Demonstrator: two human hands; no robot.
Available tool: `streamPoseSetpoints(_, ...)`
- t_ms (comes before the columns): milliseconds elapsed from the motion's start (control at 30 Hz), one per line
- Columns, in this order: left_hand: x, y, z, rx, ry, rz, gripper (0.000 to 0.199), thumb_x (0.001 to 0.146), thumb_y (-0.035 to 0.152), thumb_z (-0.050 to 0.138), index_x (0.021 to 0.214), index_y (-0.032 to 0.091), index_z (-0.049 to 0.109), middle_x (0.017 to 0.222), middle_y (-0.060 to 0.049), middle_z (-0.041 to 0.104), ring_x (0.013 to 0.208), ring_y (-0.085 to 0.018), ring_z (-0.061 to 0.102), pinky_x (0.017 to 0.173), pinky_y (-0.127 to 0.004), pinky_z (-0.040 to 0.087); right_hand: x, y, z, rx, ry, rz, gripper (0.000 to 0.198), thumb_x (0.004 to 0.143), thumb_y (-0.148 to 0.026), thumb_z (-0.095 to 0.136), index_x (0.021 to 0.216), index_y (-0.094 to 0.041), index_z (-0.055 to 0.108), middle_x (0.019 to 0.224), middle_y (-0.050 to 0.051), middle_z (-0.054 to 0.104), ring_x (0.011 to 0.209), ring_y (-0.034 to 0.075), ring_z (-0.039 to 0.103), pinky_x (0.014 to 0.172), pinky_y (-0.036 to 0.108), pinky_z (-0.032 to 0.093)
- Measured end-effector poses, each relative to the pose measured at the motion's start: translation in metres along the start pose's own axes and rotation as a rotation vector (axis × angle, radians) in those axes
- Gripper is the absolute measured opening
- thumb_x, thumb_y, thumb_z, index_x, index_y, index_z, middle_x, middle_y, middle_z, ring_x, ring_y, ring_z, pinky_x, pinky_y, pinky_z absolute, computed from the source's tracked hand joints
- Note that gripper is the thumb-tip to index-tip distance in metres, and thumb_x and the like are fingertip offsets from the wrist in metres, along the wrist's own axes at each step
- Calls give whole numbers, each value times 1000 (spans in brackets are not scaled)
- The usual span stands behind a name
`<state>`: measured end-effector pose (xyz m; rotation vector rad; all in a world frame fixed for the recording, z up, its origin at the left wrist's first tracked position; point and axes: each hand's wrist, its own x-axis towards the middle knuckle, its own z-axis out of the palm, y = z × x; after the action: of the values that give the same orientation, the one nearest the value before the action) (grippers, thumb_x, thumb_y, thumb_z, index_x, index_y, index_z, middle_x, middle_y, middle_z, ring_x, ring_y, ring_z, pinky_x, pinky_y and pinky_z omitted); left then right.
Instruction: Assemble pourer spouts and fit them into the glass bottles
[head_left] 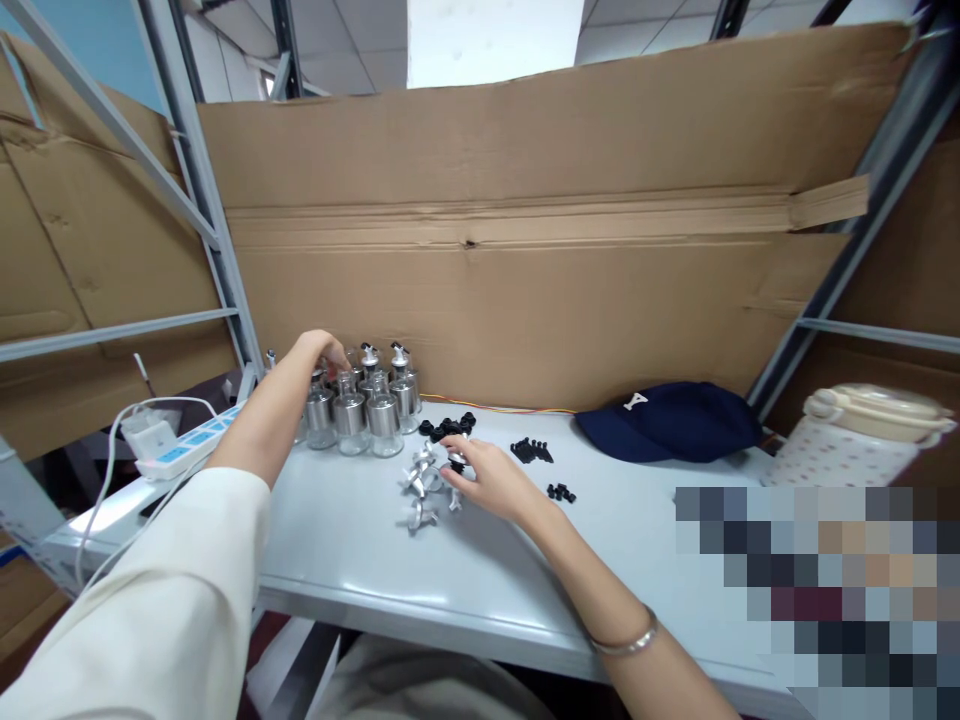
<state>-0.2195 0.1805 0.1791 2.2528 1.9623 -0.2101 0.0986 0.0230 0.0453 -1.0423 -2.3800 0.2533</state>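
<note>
My left hand (326, 348) reaches over a cluster of glass bottles with silver metal sleeves (350, 415) at the back left. Its fingers curl down among the bottle tops, and their tips are partly hidden. Some bottles carry silver pump tops with black tips (400, 353). Nearer the middle, my right hand (491, 477) pinches a small silver and black pump part (457, 461) between thumb and fingers. Loose silver winged parts (421, 478) lie on the table beside it. Black caps (448, 427) form a pile just beyond that hand.
Smaller black pieces (532, 450) and another little black group (561, 492) lie right of my right hand. A navy cap (671, 422) and a dotted container (847, 445) stand farther right. At left is a white power strip (187, 450) with cables. Cardboard (525, 320) walls the back.
</note>
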Motion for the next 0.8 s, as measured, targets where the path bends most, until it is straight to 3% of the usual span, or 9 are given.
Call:
streamPoseSetpoints(100,-2,-2,-1,-10,-105,-150,44,55,56,70,51,13,63,61,-15,64,68,-30,62,67,-41,51,-1,1,0,-1,-20,29,37,88,-29,52,121,-15,53,101,12,68,93,23,63,79,31,45)
streamPoseSetpoints(200,-6,-5,-11,-46,-126,-207,36,58,50,69,58,14,66,74,-14,67,70,-27,64,67,-36,52,-1,3,-1,-12,-12,35,37,88,-31,51,121,-17,53,98,12,69,90,23,64,75,31,45)
streamPoseSetpoints(367,-28,-4,-59,-115,-42,-325,27,66,36,66,77,12,68,88,-13,68,76,-25,66,69,-32,53,-1,1,-2,-7,-7,39,34,87,-30,52,119,-17,54,99,12,69,89,23,64,76,31,45)
streamPoseSetpoints(533,-73,2,-122,-62,167,-252,38,83,32,52,104,2,64,90,-9,65,86,-19,63,81,-29,47,-1,2,-1,-4,-3,32,33,87,-30,52,118,-18,55,100,11,69,90,23,64,76,31,45)
streamPoseSetpoints(633,-104,5,-154,55,259,-276,51,87,38,47,116,-2,57,92,-6,60,95,-19,61,86,-28,39,-1,3,1,-12,-19,33,34,88,-31,52,119,-18,54,101,11,69,92,24,64,77,31,45)
streamPoseSetpoints(733,-133,8,-174,170,241,-234,62,88,45,34,120,-5,53,94,-5,55,101,-23,58,86,-31,35,0,2,3,-14,-34,27,35,88,-30,51,119,-17,54,101,12,69,93,25,64,77,32,45)
streamPoseSetpoints(800,-148,12,-175,155,209,-207,63,87,47,37,118,-4,56,92,-4,55,98,-22,59,87,-32,36,0,2,3,-10,-32,22,34,88,-31,51,119,-17,54,100,12,69,92,25,65,76,32,46)
